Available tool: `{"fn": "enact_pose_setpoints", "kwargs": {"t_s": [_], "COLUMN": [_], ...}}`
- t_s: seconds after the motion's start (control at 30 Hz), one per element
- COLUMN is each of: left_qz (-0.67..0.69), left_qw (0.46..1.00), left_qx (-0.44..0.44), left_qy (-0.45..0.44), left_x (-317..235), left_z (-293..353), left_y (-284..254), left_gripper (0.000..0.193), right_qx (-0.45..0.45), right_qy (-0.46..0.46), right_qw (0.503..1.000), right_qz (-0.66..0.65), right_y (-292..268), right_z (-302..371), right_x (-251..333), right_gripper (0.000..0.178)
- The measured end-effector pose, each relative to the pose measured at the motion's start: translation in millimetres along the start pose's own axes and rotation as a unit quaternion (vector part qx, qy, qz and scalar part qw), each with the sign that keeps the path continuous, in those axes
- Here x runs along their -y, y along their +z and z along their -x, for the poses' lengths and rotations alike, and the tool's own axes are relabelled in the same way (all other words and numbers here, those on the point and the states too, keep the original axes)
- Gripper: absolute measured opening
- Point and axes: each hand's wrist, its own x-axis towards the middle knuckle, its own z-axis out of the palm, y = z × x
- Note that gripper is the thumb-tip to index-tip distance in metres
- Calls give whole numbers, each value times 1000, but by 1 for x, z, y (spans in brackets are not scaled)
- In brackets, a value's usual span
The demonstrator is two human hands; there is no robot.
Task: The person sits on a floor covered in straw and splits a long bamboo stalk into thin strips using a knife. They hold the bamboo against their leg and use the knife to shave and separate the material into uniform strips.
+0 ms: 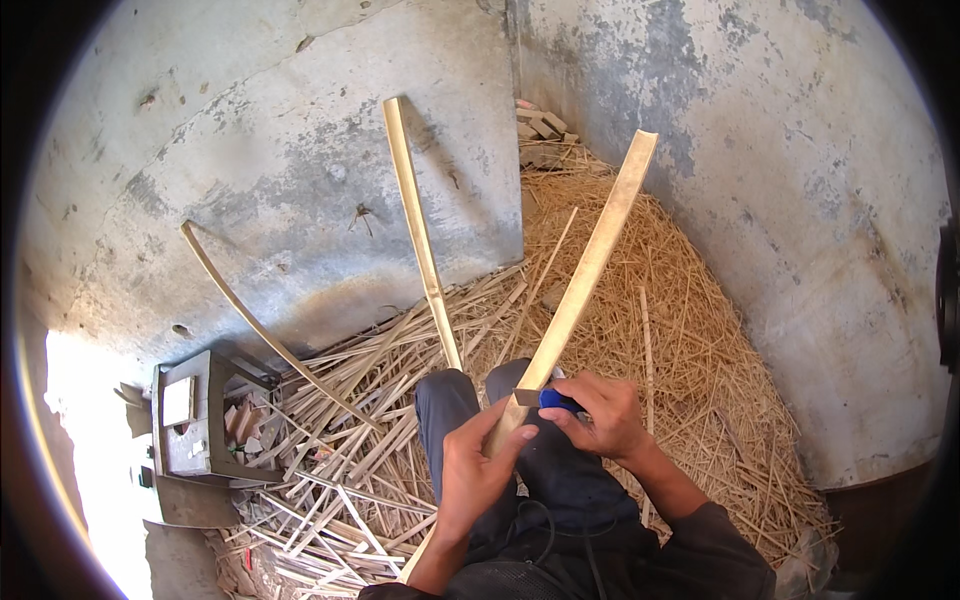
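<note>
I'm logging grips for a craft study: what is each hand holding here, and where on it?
Left hand grips the long bamboo strip at its near end; right hand holds a blue-handled tool by its handle.

Dark sleeves (700, 545), grey-blue trousers (560, 470)

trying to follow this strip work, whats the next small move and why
Probably push the blue-handled tool in the right hand further along the bamboo strip: its blade end already sits against the strip's near end, and the left hand steadies it just below.

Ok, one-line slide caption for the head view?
Left hand steadies a bamboo strip while right hand grips a blue-handled tool against it.
</note>
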Motion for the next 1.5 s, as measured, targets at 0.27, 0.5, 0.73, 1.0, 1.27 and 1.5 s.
{"fn": "enact_pose_setpoints", "kwargs": {"t_s": [0.27, 0.5, 0.73, 1.0, 1.27, 1.5], "left_qz": [-77, -61, -88, -113, -132, -143], "left_qw": [996, 995, 993, 989, 986, 983], "left_qx": [-43, -67, -69, -80, -92, -97], "left_qy": [29, 37, 33, 46, 55, 58], "left_x": [-6, 0, 5, 5, 7, 16], "left_z": [2, 1, 4, 7, 8, 10], "left_y": [3, 8, 5, 1, -3, -8], "left_gripper": [43, 38, 36, 37, 37, 38], "right_qx": [-3, -17, 21, 19, 8, -7], "right_qy": [12, 18, 12, 6, -19, -33], "right_qw": [1000, 999, 998, 998, 997, 997], "right_qz": [9, 20, 58, 63, 75, 70], "right_y": [0, -4, -8, -6, 2, 11], "right_z": [-2, -7, -5, -6, -6, -8], "right_x": [5, 3, -3, -5, -11, -16], "right_gripper": [32, 32, 36, 36, 35, 33]}}
